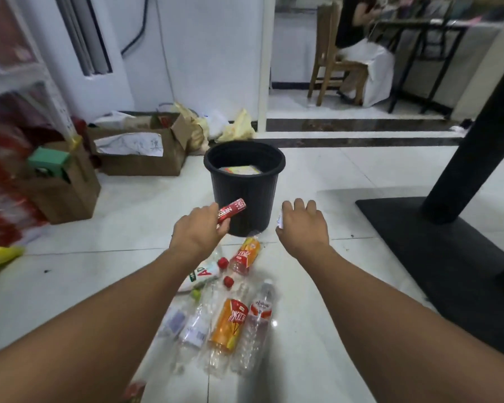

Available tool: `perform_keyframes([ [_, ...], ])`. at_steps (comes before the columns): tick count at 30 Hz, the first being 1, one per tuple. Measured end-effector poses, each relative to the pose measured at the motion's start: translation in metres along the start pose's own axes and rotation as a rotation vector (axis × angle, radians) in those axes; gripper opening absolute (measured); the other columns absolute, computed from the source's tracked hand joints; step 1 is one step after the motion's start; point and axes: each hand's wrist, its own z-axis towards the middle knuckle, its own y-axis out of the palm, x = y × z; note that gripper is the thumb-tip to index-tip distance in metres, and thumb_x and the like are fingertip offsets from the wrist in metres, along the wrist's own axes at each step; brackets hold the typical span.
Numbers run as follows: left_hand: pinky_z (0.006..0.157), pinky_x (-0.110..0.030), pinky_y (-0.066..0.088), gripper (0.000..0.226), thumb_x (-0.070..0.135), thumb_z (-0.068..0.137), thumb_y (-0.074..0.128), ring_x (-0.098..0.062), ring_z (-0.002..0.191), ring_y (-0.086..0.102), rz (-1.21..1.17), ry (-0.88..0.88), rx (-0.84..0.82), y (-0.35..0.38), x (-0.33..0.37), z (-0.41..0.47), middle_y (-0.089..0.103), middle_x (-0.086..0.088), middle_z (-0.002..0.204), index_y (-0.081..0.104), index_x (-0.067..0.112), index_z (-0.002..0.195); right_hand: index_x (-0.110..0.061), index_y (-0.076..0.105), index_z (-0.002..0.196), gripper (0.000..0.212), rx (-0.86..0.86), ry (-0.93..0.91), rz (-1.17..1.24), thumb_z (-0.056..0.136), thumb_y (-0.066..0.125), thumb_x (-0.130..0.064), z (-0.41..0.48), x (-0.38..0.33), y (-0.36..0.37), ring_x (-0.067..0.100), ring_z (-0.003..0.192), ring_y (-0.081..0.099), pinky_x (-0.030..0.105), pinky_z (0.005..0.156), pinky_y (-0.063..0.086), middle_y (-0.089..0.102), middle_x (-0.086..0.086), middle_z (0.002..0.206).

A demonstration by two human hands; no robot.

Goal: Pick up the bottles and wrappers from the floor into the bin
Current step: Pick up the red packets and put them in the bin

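The left hand [197, 228] pinches one red "NESCAFE" wrapper [232, 210]; the right hand [301, 225] grips one white wrapper [280, 221]. Two orange-labelled bottles [229, 325] lie before one black bin [244, 181].

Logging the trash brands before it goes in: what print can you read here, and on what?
"NESC", rest hidden: red wrapper in the left hand.
"AD", upside down: white bottle.
Small white item in the right hand: print too small.
Orange bottle labels: blurred.
Clear bottle: blurred.
Paper on the cardboard box: handwriting illegible.
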Motion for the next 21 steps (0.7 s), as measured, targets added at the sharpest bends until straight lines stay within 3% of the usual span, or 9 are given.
perform_keyframes([
  [5, 0.06, -0.03, 0.037, 0.025, 0.043, 0.094, 0.044, -0.02, 0.071, 0.051, -0.012, -0.01, 0.028, -0.066, 0.008, 0.037, 0.061, -0.003, 0.089, 0.048, 0.018, 0.099, -0.014, 0.047, 0.124, 0.036, 0.051, -0.054, -0.007, 0.094, 0.045, -0.032, 0.049, 0.015, -0.056, 0.028, 0.114, 0.045, 0.036, 0.087, 0.039, 0.051, 0.008, 0.123],
  [11, 0.065, -0.034, 0.04, 0.03, 0.043, 0.094, 0.043, -0.03, 0.088, 0.06, 0.002, -0.033, 0.051, -0.123, 0.037, 0.058, 0.064, -0.009, 0.095, 0.051, 0.015, 0.101, -0.016, 0.049, 0.123, 0.033, 0.038, -0.1, 0.051, 0.094, 0.045, -0.033, 0.072, 0.035, -0.112, 0.027, 0.114, 0.046, 0.035, 0.087, 0.039, 0.054, 0.007, 0.12],
  [21, 0.078, -0.04, 0.046, 0.032, 0.039, 0.095, 0.046, -0.033, 0.096, 0.059, -0.101, -0.025, -0.09, -0.131, 0.055, 0.096, 0.064, -0.015, 0.103, 0.05, 0.011, 0.11, -0.014, 0.054, 0.121, 0.037, -0.032, -0.143, 0.025, 0.097, 0.039, -0.038, 0.11, 0.059, -0.14, 0.027, 0.113, 0.048, 0.035, 0.084, 0.038, 0.057, 0.008, 0.119],
])
